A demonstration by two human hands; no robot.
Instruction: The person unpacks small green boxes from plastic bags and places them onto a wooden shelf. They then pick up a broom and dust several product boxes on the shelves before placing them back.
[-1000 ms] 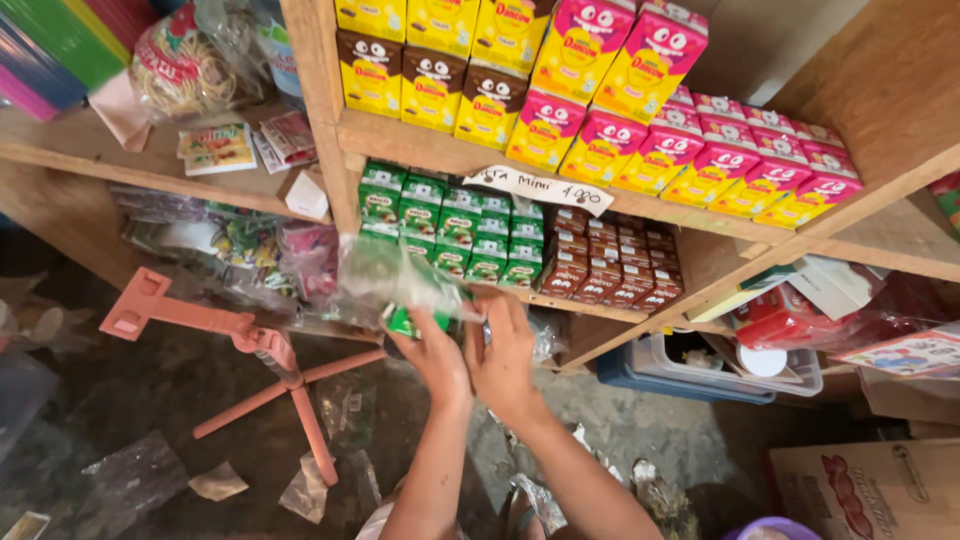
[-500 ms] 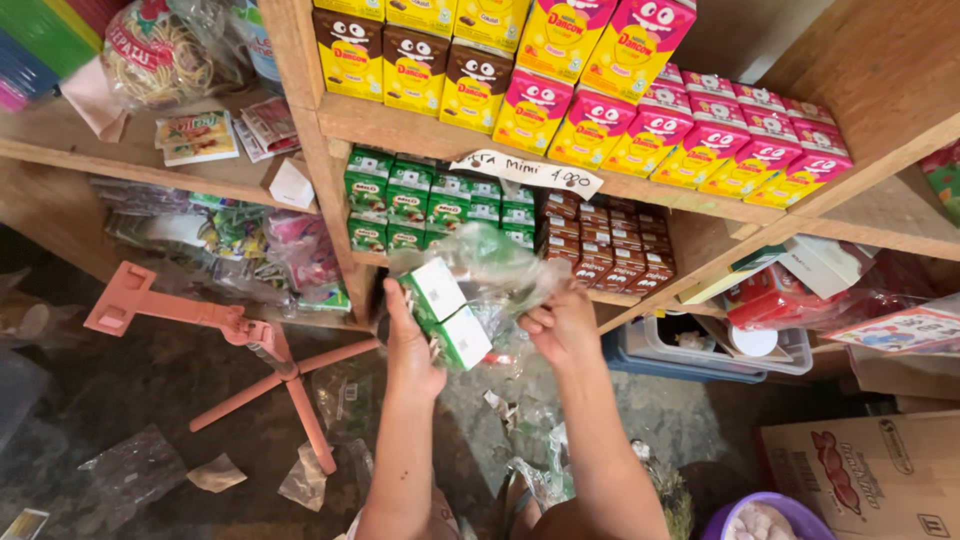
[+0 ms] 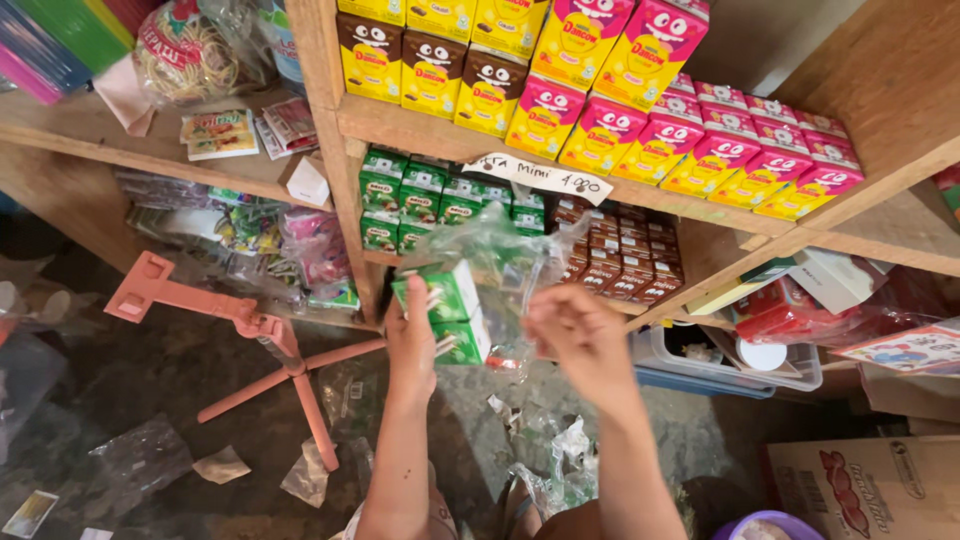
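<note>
**Hands with green cartons and clear wrap, front of shelf**

Cartons [image 3: 447,310], small green drink boxes w/ white sides, sit in the left hand [image 3: 411,340]; two are stacked, one above the other, and the fingers are curled round their left side, so the hand is closed on them. Clear plastic wrap [image 3: 505,255] hangs loose over and beside the boxes, stretched toward the right; the right hand [image 3: 570,325] is half closed, fingers bent in; it seems to pinch an edge of the wrap, but the exact grip I cannot tell, the hand is blurred. Both hands are held up in front of the wooden shelf [image 3: 640,195], approx. level w/ its lower board.

Behind the hands, on that board, stand more green cartons [image 3: 425,200] in rows and brown cartons [image 3: 620,255] just beside them, to the right; the board above carries yellow-and-brown boxes [image 3: 430,65] and pink-and-yellow boxes [image 3: 720,150]; a handwritten paper label [image 3: 535,178] is stuck on the board edge. Down left, a pink stand [image 3: 250,330] w/ spread legs lies on the dark floor, near scraps of plastic [image 3: 300,480].
</note>
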